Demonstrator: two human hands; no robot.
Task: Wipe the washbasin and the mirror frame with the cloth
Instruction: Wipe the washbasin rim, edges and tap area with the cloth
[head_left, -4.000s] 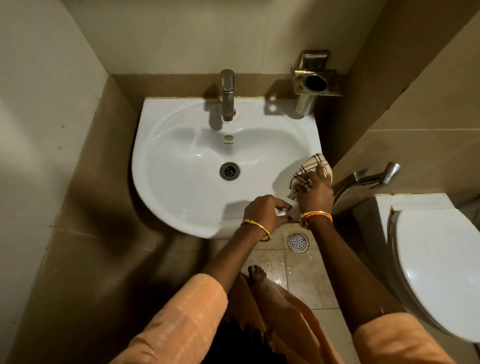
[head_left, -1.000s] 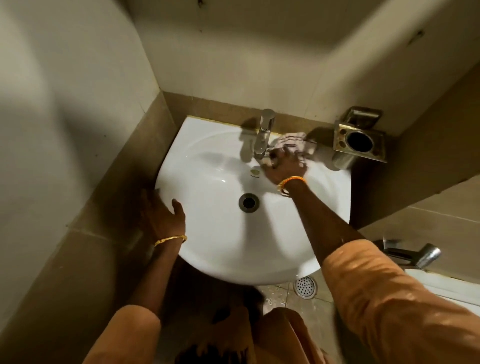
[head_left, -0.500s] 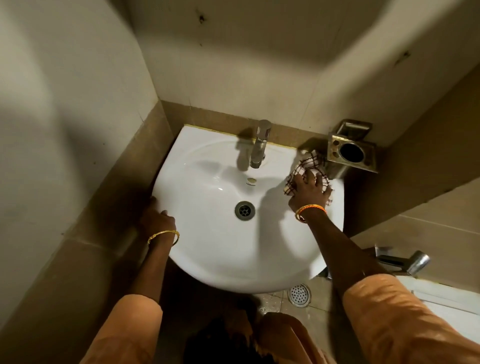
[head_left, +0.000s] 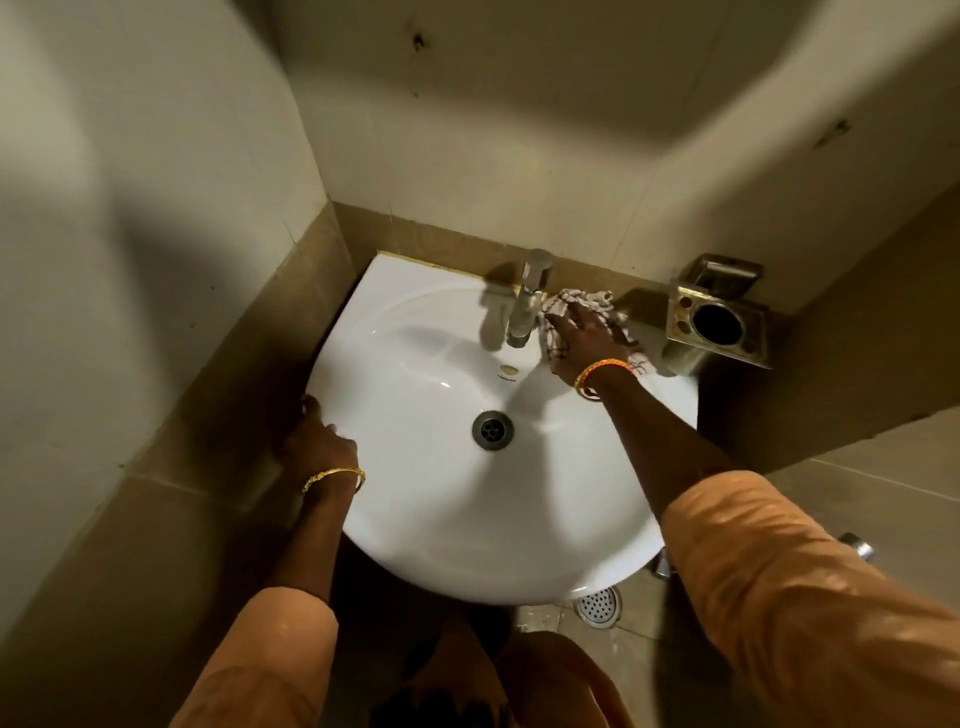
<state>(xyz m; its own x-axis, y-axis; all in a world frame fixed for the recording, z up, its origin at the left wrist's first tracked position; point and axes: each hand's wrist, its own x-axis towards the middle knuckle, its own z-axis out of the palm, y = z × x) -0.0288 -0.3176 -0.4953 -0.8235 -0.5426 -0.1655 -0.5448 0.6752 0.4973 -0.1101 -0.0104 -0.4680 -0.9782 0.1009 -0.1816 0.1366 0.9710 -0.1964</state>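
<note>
A white washbasin (head_left: 431, 519) is fixed in the corner, with a dark drain (head_left: 492, 429) in its bowl and a steel tap (head_left: 529, 301) at the back. My right hand (head_left: 584, 338) presses a white checked cloth (head_left: 576, 300) flat on the back ledge, just right of the tap. My left hand (head_left: 317, 441) grips the basin's left rim against the side wall. No mirror is in view.
A metal wall holder (head_left: 719, 325) with a round cup hangs right of the basin. A floor drain (head_left: 597, 605) shows under the basin's front edge, beside a chrome spray fitting (head_left: 857, 545). Walls close in at left, back and right.
My right hand has slid the cloth from the basin's right rim back up beside the tap. My left hand keeps its hold on the left rim.
</note>
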